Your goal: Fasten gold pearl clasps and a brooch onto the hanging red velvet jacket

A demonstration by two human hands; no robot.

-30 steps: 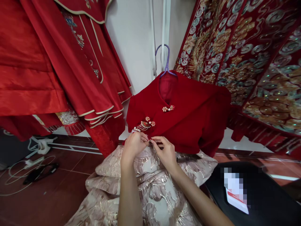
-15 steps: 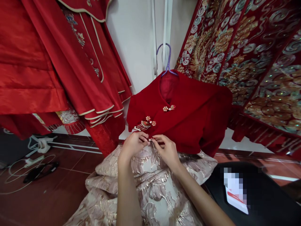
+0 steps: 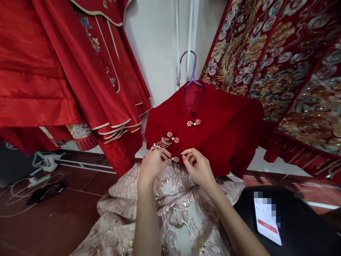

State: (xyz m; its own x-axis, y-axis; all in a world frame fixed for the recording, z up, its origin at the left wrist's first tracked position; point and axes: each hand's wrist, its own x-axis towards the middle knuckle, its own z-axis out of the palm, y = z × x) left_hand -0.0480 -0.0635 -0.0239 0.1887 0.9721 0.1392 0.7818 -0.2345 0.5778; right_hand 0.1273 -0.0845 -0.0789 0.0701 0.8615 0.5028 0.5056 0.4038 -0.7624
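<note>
The pearl clasp [image 3: 175, 159] sits at the lower front edge of the red jacket [image 3: 218, 131], between the two hands. The left hand [image 3: 153, 165] pinches the fabric just beside it; the right hand [image 3: 198, 167] has fingertips curled on the hem, slightly apart from the clasp. Below hangs a pale brocade skirt [image 3: 173, 209]; above, a purple hanger [image 3: 192, 67].

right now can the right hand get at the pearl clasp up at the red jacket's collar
Probably yes: the right hand is at the red velvet jacket front, and nothing covers the pearl clasp above it.

Both hands [image 3: 176, 165] at red jacket [image 3: 213, 131] clasp [image 3: 175, 159]
</note>
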